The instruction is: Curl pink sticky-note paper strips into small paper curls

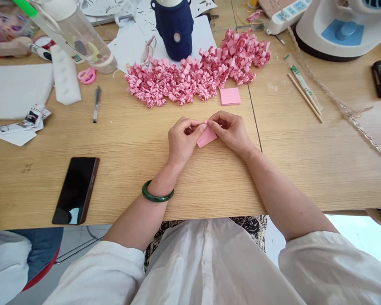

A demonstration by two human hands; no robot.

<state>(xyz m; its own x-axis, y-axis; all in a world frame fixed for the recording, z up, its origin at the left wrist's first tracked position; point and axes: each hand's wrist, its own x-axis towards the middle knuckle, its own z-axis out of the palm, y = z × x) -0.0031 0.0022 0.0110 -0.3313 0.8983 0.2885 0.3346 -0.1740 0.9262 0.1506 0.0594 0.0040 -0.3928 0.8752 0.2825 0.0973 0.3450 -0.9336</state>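
A small pink paper piece [207, 137] is pinched between both hands above the table, its lower part hanging free and its top edge hidden by fingertips. My left hand [184, 137], with a dark green bangle [158, 197] on the wrist, grips it from the left. Opposite it, my right hand [230, 130] pinches the upper right corner, thumb and fingers closed. Just beyond the hands lies a stack of pink paper squares [230, 96]. Farther back spreads a long heap of curled pink paper flowers [184, 80].
A navy bottle [174, 31] stands behind the heap. To the left are a clear bottle [89, 44], pink scissors [87, 75], a pen [97, 103] and a phone [76, 190]. Chopsticks [305, 97], a braided cord [363, 129] and a black marker [380, 79] lie right. A person's sleeve [8, 262] shows lower left.
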